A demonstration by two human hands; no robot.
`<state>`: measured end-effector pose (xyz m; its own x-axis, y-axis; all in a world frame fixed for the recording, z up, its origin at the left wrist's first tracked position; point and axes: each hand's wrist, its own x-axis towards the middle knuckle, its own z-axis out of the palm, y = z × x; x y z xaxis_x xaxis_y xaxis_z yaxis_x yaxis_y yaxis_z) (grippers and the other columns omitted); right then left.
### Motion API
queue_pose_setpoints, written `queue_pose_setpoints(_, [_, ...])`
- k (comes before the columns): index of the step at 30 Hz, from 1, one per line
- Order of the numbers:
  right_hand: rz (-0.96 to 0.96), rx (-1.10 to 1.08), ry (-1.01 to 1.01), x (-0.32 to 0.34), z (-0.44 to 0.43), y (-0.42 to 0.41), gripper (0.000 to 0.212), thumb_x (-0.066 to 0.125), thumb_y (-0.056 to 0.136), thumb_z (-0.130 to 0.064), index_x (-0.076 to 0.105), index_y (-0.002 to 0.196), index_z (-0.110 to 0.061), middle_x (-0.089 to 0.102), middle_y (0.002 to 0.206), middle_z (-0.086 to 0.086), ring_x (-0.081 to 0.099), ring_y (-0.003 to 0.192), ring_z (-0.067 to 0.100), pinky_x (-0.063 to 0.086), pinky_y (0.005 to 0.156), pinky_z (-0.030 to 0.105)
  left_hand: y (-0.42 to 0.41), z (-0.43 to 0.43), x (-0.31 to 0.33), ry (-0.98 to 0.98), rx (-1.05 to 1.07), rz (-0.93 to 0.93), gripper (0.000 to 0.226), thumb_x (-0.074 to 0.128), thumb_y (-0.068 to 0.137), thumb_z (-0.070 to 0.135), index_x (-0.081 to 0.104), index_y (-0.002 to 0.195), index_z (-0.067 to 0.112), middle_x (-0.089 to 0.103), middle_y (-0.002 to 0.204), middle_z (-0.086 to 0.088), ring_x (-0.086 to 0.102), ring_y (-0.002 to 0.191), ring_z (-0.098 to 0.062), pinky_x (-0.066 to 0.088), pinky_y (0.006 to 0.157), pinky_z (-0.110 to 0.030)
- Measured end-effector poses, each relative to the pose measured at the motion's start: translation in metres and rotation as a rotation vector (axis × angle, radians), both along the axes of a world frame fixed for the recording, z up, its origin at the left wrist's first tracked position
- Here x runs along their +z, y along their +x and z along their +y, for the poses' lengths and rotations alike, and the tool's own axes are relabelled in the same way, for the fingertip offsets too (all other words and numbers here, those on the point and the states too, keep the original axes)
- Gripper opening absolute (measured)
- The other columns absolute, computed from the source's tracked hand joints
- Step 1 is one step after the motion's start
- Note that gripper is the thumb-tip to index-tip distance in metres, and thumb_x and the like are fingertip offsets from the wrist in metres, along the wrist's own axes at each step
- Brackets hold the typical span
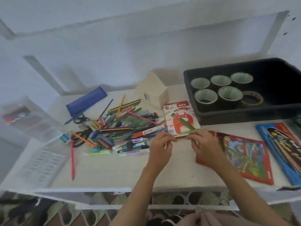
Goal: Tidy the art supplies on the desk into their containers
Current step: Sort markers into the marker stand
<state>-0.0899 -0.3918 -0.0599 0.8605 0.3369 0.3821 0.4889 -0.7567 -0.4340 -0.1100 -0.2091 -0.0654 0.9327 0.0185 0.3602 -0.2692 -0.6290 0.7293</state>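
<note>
An oil pastels box with a red cat picture lies on the white desk. My left hand and my right hand pinch its near edge from either side. To the left of the box lies a jumbled pile of pencils, pens, markers and crayons. A single pink pencil lies apart at the front left. Black scissors lie near a blue pencil pouch.
A black tray at the back right holds several tape rolls. A red pencil box and a blue case lie at the right. A cream box stands behind the pile. Paper sheets lie at the left.
</note>
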Motion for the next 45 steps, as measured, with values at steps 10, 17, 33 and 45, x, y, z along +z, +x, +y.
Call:
queue_pose_setpoints(10, [0.184, 0.167, -0.018, -0.028, 0.17, -0.025, 0.016, 0.067, 0.08, -0.013, 0.064, 0.095, -0.017, 0.058, 0.101, 0.0, 0.054, 0.099, 0.02, 0.05, 0.075, 0.03, -0.037, 0.199, -0.016, 0.236, 0.155, 0.181, 0.026, 0.056, 0.083, -0.01, 0.071, 0.096, 0.007, 0.064, 0.096, -0.005, 0.056, 0.096, -0.022, 0.044, 0.082, -0.026])
queue_pose_setpoints(17, [0.222, -0.147, -0.067, -0.041, 0.192, -0.039, 0.017, 0.073, 0.078, -0.019, 0.064, 0.093, -0.02, 0.057, 0.103, 0.002, 0.052, 0.094, 0.022, 0.05, 0.073, 0.036, -0.022, 0.217, -0.017, 0.609, -0.092, 0.06, 0.022, 0.069, 0.08, 0.015, 0.071, 0.101, 0.021, 0.061, 0.091, 0.0, 0.057, 0.085, -0.025, 0.031, 0.068, -0.034])
queue_pose_setpoints(33, [0.229, -0.281, -0.027, -0.031, 0.201, -0.077, 0.013, 0.063, 0.087, -0.014, 0.063, 0.099, -0.019, 0.057, 0.1, 0.0, 0.053, 0.089, 0.018, 0.049, 0.07, 0.027, 0.012, 0.195, 0.004, 0.742, -0.164, 0.294, 0.018, 0.054, 0.093, 0.027, 0.055, 0.109, 0.02, 0.053, 0.114, 0.001, 0.045, 0.113, -0.021, 0.031, 0.093, -0.041])
queue_pose_setpoints(45, [0.512, -0.335, 0.727, 0.009, 0.208, -0.061, 0.024, 0.069, 0.083, -0.01, 0.06, 0.101, -0.024, 0.064, 0.096, -0.008, 0.067, 0.073, 0.011, 0.055, 0.061, 0.018, 0.014, 0.232, 0.015, 0.154, -0.056, 0.491, 0.013, 0.042, 0.1, 0.02, 0.054, 0.103, 0.022, 0.06, 0.094, 0.0, 0.061, 0.076, -0.02, 0.051, 0.068, -0.037])
